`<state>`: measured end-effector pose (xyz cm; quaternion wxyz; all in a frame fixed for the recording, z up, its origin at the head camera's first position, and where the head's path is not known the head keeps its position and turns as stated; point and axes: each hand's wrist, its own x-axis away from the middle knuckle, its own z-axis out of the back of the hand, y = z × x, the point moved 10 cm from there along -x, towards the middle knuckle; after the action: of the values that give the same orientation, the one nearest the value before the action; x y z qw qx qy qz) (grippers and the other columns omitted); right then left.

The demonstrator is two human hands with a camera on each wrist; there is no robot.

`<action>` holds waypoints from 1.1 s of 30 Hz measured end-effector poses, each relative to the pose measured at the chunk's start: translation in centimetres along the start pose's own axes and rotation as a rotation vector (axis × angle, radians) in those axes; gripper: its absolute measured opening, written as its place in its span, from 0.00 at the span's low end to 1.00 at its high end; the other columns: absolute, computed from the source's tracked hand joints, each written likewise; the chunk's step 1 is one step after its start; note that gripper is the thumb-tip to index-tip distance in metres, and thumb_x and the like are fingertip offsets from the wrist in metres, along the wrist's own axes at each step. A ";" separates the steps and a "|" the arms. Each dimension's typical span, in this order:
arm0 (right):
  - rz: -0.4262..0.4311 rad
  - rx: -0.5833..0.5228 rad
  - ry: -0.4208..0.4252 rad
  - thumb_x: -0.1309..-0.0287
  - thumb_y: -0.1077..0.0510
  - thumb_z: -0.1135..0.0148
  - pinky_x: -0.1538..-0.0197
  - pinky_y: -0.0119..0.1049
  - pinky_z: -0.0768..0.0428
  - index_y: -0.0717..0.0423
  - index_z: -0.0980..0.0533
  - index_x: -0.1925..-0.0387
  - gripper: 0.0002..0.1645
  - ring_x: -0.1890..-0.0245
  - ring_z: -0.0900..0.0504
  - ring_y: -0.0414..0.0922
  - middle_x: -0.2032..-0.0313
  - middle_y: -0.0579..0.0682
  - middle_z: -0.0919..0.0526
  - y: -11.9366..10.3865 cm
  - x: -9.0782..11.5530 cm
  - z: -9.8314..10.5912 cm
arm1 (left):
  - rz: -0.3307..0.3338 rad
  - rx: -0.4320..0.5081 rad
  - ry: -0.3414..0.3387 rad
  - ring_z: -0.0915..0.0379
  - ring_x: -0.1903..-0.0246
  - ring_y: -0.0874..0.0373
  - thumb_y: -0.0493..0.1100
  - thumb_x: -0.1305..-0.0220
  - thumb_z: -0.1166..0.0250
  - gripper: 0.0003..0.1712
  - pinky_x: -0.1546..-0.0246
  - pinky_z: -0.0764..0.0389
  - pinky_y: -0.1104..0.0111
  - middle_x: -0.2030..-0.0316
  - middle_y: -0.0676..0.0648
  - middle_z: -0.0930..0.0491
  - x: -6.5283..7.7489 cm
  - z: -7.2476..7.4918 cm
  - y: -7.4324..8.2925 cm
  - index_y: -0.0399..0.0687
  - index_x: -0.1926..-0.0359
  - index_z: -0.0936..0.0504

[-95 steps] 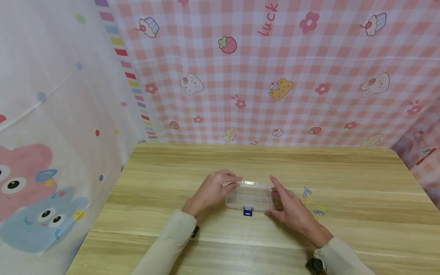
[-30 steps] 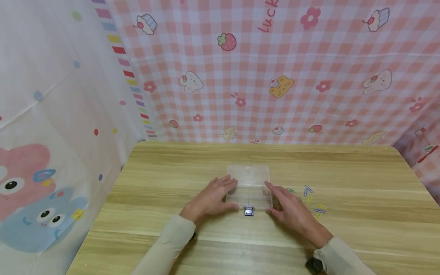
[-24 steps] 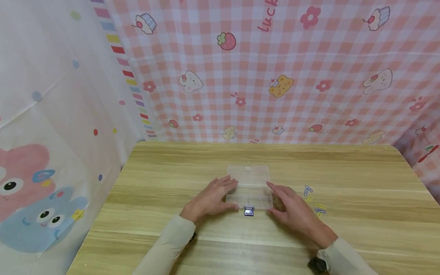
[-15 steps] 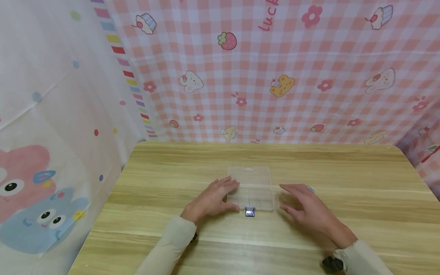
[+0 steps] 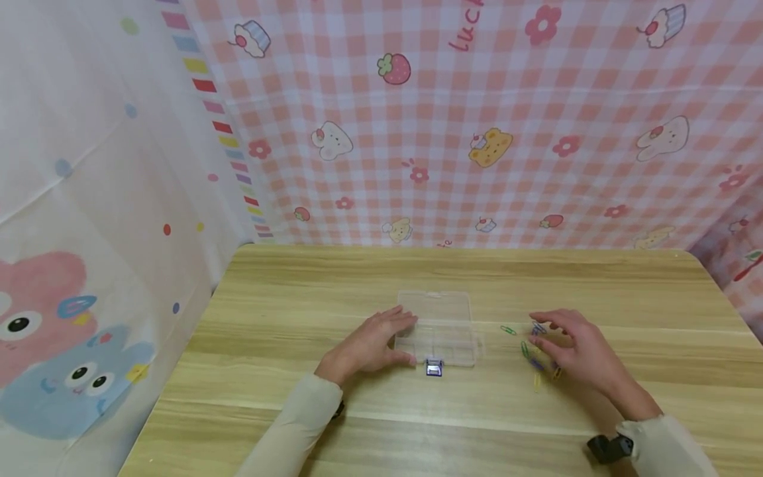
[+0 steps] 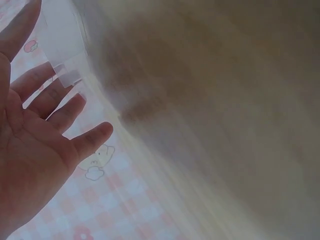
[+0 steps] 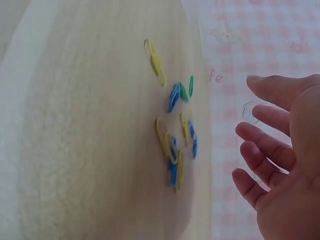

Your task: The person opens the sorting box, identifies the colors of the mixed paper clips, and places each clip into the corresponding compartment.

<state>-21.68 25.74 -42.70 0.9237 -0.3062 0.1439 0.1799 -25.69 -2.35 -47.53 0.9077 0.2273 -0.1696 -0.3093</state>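
Observation:
A clear plastic compartment box [image 5: 452, 343] stands on the table, its lid [image 5: 438, 306] folded back and a blue latch [image 5: 434, 369] hanging at the front. My left hand [image 5: 366, 344] rests against the box's left end, thumb near the front edge and fingers by the hinge side. Those fingers look relaxed and spread in the left wrist view. To the right of the box, my right hand [image 5: 578, 344] hovers over scattered paper clips, thumb and fingers apart. The right wrist view shows blue, green and yellow paper clips [image 7: 156, 62] lying below it, none visibly held.
The wooden table [image 5: 322, 285] reaches back to a pink checked cloth [image 5: 357, 165] hanging behind it. A white cloth [image 5: 107, 199] with cartoon prints hangs along the left side. A dark band [image 5: 609, 449] sits at the right wrist.
The box lid has gone from nearly closed to folded back. My right hand has left the box's right end and moved right over the paper clips. My left hand has stayed at the box lately.

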 end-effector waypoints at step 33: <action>-0.351 -0.114 -0.240 0.35 0.55 0.35 0.65 0.29 0.30 0.56 0.16 0.57 0.10 0.68 0.29 0.41 0.65 0.49 0.18 8.7 -0.2 -2.6 | 0.028 0.102 0.000 0.55 0.24 0.54 0.54 0.42 0.28 0.43 0.25 0.46 0.55 0.26 0.48 0.39 -0.1 0.0 -0.4 0.51 0.28 0.33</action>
<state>-25.95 30.58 -49.09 0.9325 -0.3548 -0.0332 0.0592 -25.89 -2.57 -47.77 0.8992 0.2708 -0.1884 -0.2873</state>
